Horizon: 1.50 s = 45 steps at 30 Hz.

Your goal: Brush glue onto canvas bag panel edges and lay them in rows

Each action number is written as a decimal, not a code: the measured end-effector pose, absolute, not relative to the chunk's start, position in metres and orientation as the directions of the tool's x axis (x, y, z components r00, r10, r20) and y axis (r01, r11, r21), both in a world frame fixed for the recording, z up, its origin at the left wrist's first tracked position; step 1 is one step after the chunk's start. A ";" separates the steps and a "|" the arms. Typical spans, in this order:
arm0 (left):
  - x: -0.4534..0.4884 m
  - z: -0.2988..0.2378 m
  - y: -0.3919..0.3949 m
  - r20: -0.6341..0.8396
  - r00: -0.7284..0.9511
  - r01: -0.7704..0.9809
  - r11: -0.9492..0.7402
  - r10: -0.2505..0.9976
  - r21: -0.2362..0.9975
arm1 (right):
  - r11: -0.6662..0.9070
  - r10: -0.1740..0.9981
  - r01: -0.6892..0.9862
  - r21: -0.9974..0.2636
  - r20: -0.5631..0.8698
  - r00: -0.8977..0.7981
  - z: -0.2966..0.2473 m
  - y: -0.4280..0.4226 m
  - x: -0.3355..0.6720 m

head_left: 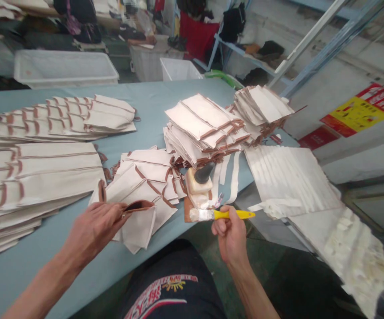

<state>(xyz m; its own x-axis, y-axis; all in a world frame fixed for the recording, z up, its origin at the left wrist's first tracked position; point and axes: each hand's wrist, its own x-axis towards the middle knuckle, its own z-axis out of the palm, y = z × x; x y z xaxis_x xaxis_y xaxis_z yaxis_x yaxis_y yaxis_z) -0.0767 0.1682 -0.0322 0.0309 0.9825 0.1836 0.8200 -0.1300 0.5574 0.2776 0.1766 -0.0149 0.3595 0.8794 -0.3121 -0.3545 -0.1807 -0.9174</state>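
Note:
My left hand (pixel 100 221) is closed on the brown-trimmed edge of a cream fabric piece (pixel 140 228), whose mouth gapes like a pocket. In my right hand (pixel 230 232) is a yellow-handled paintbrush (pixel 245 215), its pale, coated bristles pointing left over a small brown board (pixel 188 210). Just behind the brush, a cream container with a black cone-shaped top (pixel 202 173) rests on that board. Similar fabric pieces (pixel 148 159) lie overlapped under and behind my left hand. White strips (pixel 234 177) lie right of the container.
Rows of brown-edged cream pieces (pixel 55 166) cover the blue table's left side. Two tall stacks (pixel 205 119) (pixel 261 104) stand at the back right. A side board (pixel 288 177) carries white strips. Beyond the table are white bins (pixel 65 66), a metal rack (pixel 298 57) and people.

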 end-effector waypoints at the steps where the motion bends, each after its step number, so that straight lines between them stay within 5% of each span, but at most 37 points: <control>1: -0.080 -0.022 0.156 0.202 0.023 0.828 -0.132 0.979 0.545 | -0.150 0.899 -0.322 -0.935 -0.265 0.350 -0.015 0.178 0.274; 7: -0.074 0.017 0.088 0.389 -0.169 0.860 -0.058 0.906 0.507 | 0.131 0.989 -0.035 -0.991 0.128 0.072 -0.006 0.181 0.229; 14: -0.043 0.019 0.039 0.363 -0.259 0.780 -0.028 0.895 0.626 | 0.619 0.769 0.137 -0.773 0.561 -0.307 0.022 0.200 0.157; 18: -0.036 0.020 0.024 0.464 -0.341 0.814 0.010 0.818 0.581 | 0.646 0.718 0.162 -0.746 0.522 -0.460 0.005 0.197 0.122; 22: -0.037 0.015 0.011 0.623 -0.342 0.927 0.142 0.704 0.348 | 0.626 0.752 0.173 -0.760 0.530 -0.392 -0.021 0.175 0.110; 25: -0.042 0.008 -0.001 0.620 -0.301 0.946 0.146 0.725 0.289 | 0.652 0.736 0.196 -0.733 0.549 -0.396 -0.025 0.162 0.112; 31: -0.051 -0.005 -0.010 0.440 -0.426 0.879 0.245 0.791 0.410 | 0.766 0.613 0.158 -0.623 0.636 -0.469 -0.006 0.154 0.116; 34: -0.050 0.001 -0.004 0.323 -0.387 0.814 0.155 0.864 0.560 | 0.773 0.572 0.123 -0.622 0.600 -0.559 0.000 0.151 0.117; 40: -0.045 0.032 0.003 -0.093 -0.253 0.394 0.190 0.963 0.899 | 0.788 0.454 -0.055 -0.613 0.639 -0.621 0.010 0.143 0.117; 45: -0.045 0.034 -0.013 0.110 -0.182 0.460 -0.015 0.977 0.888 | 0.694 0.626 -0.055 -0.718 0.639 -0.446 0.037 0.122 0.122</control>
